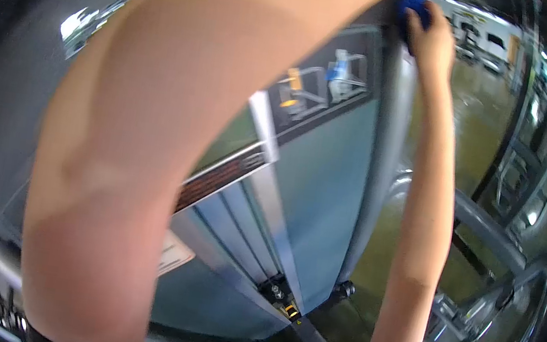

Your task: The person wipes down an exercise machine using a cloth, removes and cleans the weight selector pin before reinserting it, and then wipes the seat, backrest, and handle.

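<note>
My right hand (pixel 436 45) is raised at the top right, its fingers closed on a bunched blue cloth (pixel 415 9). The cloth lies against the upper side edge of a gym machine's frame (pixel 392 111). Across the left of the view my left arm (pixel 158 99) arches up, large and close. It runs off the top edge near the cloth, and the left hand itself is cut off there. Below the arms is the machine's blue-grey panel (pixel 324 185), with an instruction placard (pixel 321 83) showing exercise figures. My left arm covers part of the placard.
A dark label strip (pixel 228 173) crosses the machine above its metal guide rails (pixel 268 205). Low down is a black fitting with a yellow mark (pixel 291 310). Grey tubing of another machine (pixel 488 233) stands at right, over a shiny greenish floor (pixel 472 122).
</note>
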A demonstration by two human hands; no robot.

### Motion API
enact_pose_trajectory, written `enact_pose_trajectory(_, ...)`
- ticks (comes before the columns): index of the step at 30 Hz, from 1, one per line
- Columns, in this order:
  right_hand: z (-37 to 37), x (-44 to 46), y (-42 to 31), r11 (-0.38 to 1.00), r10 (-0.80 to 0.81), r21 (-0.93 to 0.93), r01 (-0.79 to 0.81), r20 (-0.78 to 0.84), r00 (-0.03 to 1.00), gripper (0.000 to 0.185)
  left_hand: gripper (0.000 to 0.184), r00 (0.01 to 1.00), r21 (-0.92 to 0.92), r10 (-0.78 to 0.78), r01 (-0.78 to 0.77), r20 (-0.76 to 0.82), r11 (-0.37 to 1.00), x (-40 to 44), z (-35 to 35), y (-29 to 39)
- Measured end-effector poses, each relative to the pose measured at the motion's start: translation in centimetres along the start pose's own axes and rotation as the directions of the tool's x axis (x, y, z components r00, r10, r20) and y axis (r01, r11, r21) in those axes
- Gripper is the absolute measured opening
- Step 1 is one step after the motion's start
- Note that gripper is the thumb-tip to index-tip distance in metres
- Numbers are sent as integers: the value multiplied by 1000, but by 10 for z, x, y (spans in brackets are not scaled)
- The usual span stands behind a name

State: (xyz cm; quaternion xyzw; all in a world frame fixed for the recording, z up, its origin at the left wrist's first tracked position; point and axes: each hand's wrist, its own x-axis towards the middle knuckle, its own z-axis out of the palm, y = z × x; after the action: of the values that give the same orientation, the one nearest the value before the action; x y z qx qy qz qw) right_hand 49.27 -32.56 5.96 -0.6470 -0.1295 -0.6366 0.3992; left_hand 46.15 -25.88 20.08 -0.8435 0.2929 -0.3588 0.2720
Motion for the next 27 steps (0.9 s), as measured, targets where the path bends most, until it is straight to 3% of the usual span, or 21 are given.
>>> enact_pose_trajectory(2, -1, -1, -5, 1000, 23, 3, -23, 7, 1000, 38, 20, 999, -5, -52, 52, 11, 999, -8, 0, 7)
enact_pose_trajectory(3, 0, -4, -7, 993, 67, 101, -65, -11, 998, 38, 20, 997, -13, -76, 77, 15, 997, -12, 1, 11)
enact_pose_trajectory(5, -7, -8, -22, 967, 201, 142, -212, 89, 976, 39, 21, 993, -25, -116, 116, 19, 993, -16, 3, 20)
enact_pose_trajectory(7, -1, -11, -18, 970, 233, 49, -236, 69, 970, 41, 22, 989, -21, -147, 147, 10, 989, -15, 3, 29)
enact_pose_trajectory(9, -1, -19, -18, 978, 142, 150, -146, 39, 989, 42, 24, 985, -11, -174, 174, 15, 985, -9, 9, 41)
enact_pose_trajectory(13, -4, -36, -30, 977, 131, 165, -132, 19, 991, 38, 37, 957, 54, -191, 184, 217, 981, -1, 18, 45)
enact_pose_trajectory(15, -3, -41, -38, 978, 110, 180, -106, -11, 994, 35, 30, 976, 105, -103, 83, 194, 991, -32, 1, 45)
enact_pose_trajectory(19, -14, -46, -78, 974, 128, 190, -123, -17, 992, 30, 28, 969, 72, -44, 28, 241, 997, -97, -54, 31)
enact_pose_trajectory(21, -12, -44, -93, 974, -1, 224, 24, -103, 995, 29, 27, 972, 84, 8, -29, 236, 996, -129, -79, 17)
enact_pose_trajectory(23, -26, -44, -132, 958, -8, 286, 17, -35, 999, 30, 26, 971, 109, 67, -94, 228, 990, -161, -104, 2)
enact_pose_trajectory(27, -52, -57, -205, 894, -136, 424, 145, -52, 989, 31, 24, 968, 167, 156, -190, 197, 967, -215, -158, -29)
